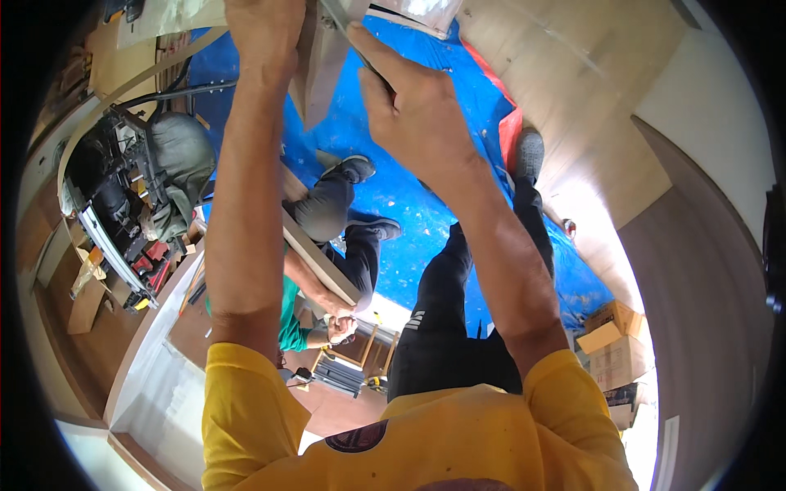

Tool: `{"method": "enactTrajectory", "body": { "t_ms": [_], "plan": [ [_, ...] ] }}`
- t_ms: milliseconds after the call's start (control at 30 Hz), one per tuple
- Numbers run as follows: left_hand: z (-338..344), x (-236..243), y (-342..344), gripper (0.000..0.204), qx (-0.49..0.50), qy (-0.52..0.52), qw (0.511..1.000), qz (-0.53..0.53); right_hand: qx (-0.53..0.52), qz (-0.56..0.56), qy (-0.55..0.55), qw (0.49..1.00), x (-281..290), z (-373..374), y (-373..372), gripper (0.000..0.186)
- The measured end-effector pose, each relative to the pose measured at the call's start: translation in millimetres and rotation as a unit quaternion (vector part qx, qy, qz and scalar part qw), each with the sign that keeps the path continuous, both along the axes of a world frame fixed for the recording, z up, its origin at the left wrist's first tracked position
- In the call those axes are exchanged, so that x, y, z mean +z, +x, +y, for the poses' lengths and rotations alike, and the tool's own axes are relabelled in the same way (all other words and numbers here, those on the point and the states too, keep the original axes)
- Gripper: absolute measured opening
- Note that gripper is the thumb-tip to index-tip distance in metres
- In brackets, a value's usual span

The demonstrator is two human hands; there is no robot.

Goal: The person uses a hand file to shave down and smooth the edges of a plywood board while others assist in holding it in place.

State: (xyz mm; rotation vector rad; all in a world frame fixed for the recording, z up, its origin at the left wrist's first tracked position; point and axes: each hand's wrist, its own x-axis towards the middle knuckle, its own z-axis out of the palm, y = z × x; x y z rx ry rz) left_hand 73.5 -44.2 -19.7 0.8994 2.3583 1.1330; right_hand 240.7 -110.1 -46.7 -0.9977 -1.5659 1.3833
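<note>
While the right hand (417, 113) curls around a thin tool (336, 18) at the upper centre, the wooden board (318, 74) stands just left of it, between both hands. The left hand (266, 29) is cut off by the top edge; its grip cannot be told. Beyond, a blue sheet (430, 243) covers the floor.

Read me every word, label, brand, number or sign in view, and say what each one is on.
No text can be quoted from this view.
Yellow shirt: a dark oval emblem on the front, any lettering too small to read.
Black trousers: a small white striped mark, no readable letters.
Lower cardboard box: faint marks, too blurred to read.
Wooden piece between the hands: no lettering shows.
</note>
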Motion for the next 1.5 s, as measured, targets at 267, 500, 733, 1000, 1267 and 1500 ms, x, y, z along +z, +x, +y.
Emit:
{"method": "enactTrajectory", "body": {
  "t_ms": [267,500,733,1000,1267,1500],
  "plan": [
    [-36.1,-10.2,-5.4,0.103,-0.144,-0.063,0.967,0.199,-0.075,-0.033,-0.012,0.997,0.0,-61.1,12.6,0.044],
    [-36.9,1.2,12.5,0.095,-0.086,-0.008,0.994,-0.059,-0.004,-0.054,-0.046,0.997,4.5,-57.2,20.5,0.051],
    [-44.2,-20.6,-6.9,0.080,0.011,0.069,0.997,-0.040,-0.003,-0.041,-0.016,0.999,2.1,-39.2,-24.7,0.042],
    [-67.0,6.6,-11.5,0.056,-0.085,0.010,0.988,-0.132,-0.073,-0.008,-0.023,0.997,-3.3,-68.0,-6.2,0.049],
    [-85.4,27.1,9.6,0.039,-0.110,-0.163,0.980,-0.008,-0.055,-0.056,-0.015,0.997,1.0,-109.7,-5.7,0.060],
    [-78.5,35.1,9.2,0.045,-0.149,-0.214,0.965,0.031,-0.030,-0.066,-0.026,0.997,8.9,-102.3,0.6,0.058]
  ]
}}
